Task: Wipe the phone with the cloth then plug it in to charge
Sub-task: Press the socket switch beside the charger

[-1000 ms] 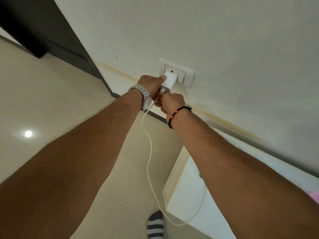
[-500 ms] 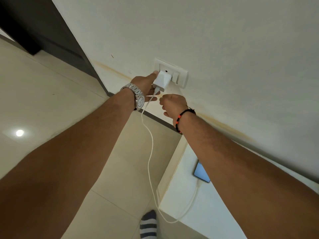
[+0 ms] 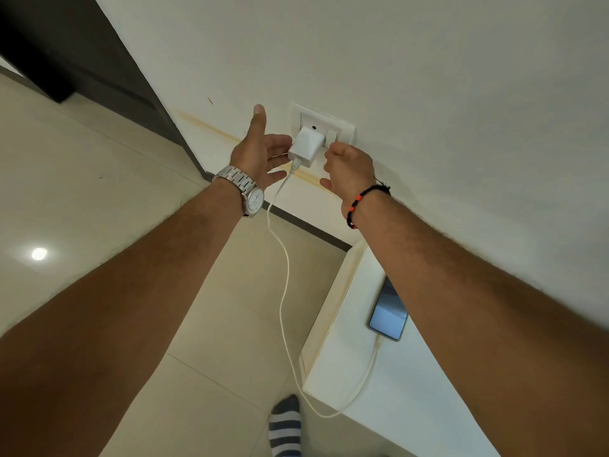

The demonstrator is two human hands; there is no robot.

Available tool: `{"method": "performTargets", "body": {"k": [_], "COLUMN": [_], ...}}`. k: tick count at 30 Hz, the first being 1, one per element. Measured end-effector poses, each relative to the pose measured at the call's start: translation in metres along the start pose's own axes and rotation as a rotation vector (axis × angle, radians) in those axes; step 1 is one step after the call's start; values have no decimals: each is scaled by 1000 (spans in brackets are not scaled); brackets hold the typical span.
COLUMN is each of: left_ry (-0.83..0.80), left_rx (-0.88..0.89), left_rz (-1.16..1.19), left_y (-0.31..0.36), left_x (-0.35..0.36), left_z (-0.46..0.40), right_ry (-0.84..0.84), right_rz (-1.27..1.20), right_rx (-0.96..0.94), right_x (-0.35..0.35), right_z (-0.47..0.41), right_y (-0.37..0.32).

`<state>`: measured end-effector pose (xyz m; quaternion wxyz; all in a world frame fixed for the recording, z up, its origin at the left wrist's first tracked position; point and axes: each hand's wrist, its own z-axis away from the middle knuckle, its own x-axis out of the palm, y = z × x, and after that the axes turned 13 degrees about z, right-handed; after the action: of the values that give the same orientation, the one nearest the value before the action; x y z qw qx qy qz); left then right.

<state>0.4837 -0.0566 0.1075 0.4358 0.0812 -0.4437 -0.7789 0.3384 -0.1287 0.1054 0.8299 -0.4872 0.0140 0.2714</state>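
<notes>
Phone (image 3: 389, 313) lies flat on the white table (image 3: 405, 400) at right, glossy dark screen up, white cable (image 3: 284, 311) plugged in, running to the charger (image 3: 305, 147) in the wall socket (image 3: 341, 131). Left hand (image 3: 260, 153) is spread wide beside the charger, holding nothing. Right hand (image 3: 347, 169) is loosely curled, empty, fingertips at the socket's switch.

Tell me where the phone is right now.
In the head view the phone lies flat on the white table at lower right, partly hidden by the right forearm, with the white cable running from its near end up to the charger.
</notes>
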Motion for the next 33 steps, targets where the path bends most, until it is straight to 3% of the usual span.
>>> {"method": "performTargets", "body": {"k": [14, 19, 23, 27, 33], "left_ry": [-14, 188, 335, 241, 85], "left_rx": [31, 260, 381, 341, 212], "left_rz": [-38, -166, -96, -59, -196], "left_y": [-2, -4, -20, -48, -116], "left_x": [0, 3, 9, 12, 13], "left_z": [12, 26, 46, 77, 121], "right_ry": [-102, -77, -89, -67, -5], "right_rz": [-103, -77, -91, -112, -172], "right_rx": [-15, 4, 31, 65, 183], "right_x": [-4, -21, -44, -72, -115], "right_z": [7, 17, 37, 59, 105], "right_y": [3, 14, 40, 76, 148]}}
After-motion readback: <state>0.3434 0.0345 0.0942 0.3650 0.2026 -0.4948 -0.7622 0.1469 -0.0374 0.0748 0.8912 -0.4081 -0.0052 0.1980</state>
